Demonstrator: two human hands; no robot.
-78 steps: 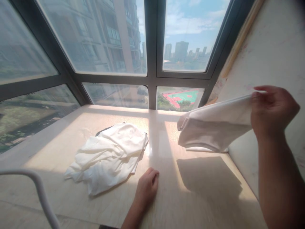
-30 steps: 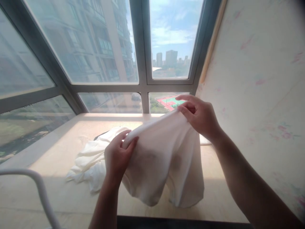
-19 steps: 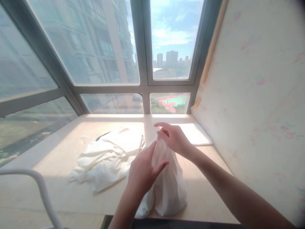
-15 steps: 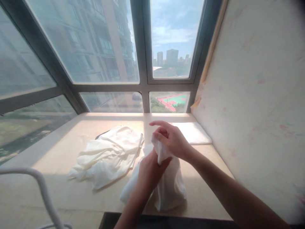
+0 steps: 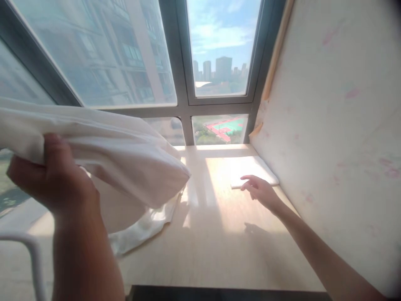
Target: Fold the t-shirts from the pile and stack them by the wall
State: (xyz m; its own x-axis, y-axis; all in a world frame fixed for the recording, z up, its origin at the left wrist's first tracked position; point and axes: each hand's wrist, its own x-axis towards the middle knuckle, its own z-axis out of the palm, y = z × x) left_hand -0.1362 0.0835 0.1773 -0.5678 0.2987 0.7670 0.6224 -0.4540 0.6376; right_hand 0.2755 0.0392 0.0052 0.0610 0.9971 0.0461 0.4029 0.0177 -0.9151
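My left hand [image 5: 69, 179] is closed around a white cloth [image 5: 128, 154], lifted at the left and trailing toward the middle in soft folds. Beneath it, a second white cloth [image 5: 148, 228] lies crumpled on the light wooden surface, mostly covered from sight. My right hand [image 5: 258, 190] hovers at the right with its fingers apart and nothing in them. Just behind those fingers lies a flat, folded white cloth [image 5: 260, 169], brightly lit by the sun; I cannot tell whether the fingertips touch it.
Grey-framed windows [image 5: 183, 110] close off the back and left. A wall with faint pink flowers [image 5: 338, 108] runs along the right. At the lower left stands a curved white tube [image 5: 36, 259]. The wooden surface [image 5: 200, 251] ends in a dark front edge [image 5: 219, 293].
The white cloth both hands held at the centre has swung up and left in my left hand. My right hand has let go and moved right, near the folded cloth.
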